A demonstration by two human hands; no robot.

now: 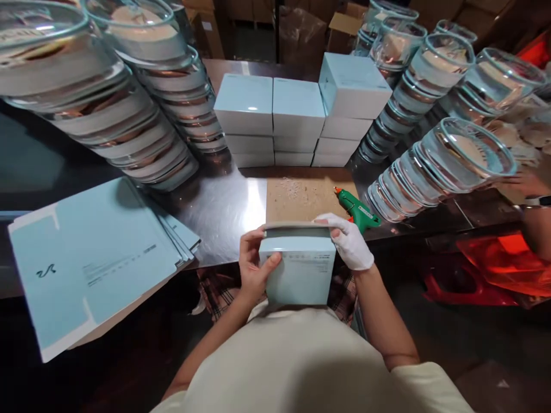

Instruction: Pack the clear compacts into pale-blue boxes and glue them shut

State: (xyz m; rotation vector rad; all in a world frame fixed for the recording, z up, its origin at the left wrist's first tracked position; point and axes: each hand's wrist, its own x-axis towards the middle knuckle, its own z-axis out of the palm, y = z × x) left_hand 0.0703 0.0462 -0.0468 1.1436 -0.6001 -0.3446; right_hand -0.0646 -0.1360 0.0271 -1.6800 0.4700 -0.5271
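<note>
Between my hands, close to my body at the table's front edge, is a pale blue cardboard box (298, 278) with small print on its face and a flap raised along its far side. My bare left hand (255, 261) grips its left side, thumb on the printed face. The white-gloved right hand (350, 241) holds the flap's right end, fingers curled over its edge. Just beyond that hand a green glue gun (358, 207) with an orange tip lies on a brown board (301, 198).
Stacked finished-looking boxes (299, 106) stand at the back. Tall stacks of glass jars (142, 126) rise at left, and more stacked glass jars (430, 166) at right. Flat printed box sheets (99, 258) lie at left. At the far right is another person's arm (536, 223) above red plastic (508, 258).
</note>
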